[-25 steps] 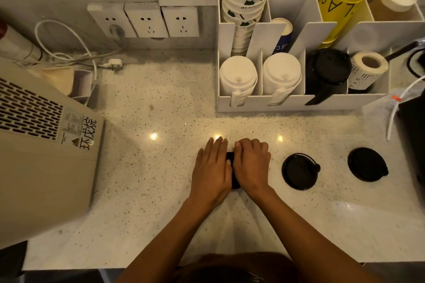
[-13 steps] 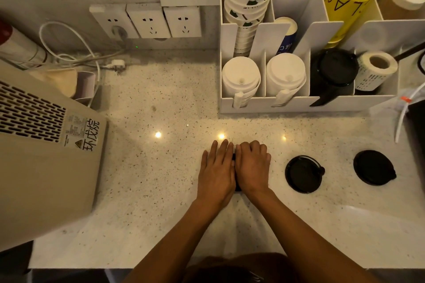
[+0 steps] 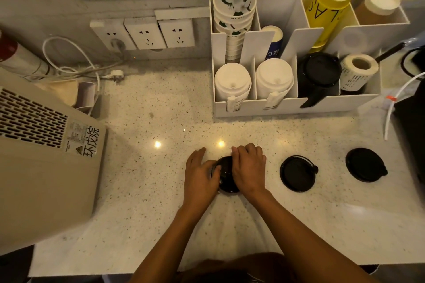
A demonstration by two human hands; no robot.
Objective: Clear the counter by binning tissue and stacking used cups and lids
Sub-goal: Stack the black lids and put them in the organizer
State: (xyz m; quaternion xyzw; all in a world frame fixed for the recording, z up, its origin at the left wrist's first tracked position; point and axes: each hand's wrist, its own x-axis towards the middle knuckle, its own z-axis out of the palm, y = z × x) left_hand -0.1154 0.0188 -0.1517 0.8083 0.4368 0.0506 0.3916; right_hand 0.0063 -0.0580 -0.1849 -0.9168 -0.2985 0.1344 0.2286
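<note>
Both hands, left hand (image 3: 200,173) and right hand (image 3: 249,171), grip one black lid (image 3: 226,176) at lower centre of the table (image 3: 142,190). Two more lids (image 3: 298,173) (image 3: 365,165) lie rightward, nearer the right hand.

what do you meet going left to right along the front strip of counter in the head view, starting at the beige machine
beige vented machine with a warning sticker → left hand → round black plastic lid under both hands → right hand → second round black plastic lid, rim up → third round black plastic lid with a tab
</note>
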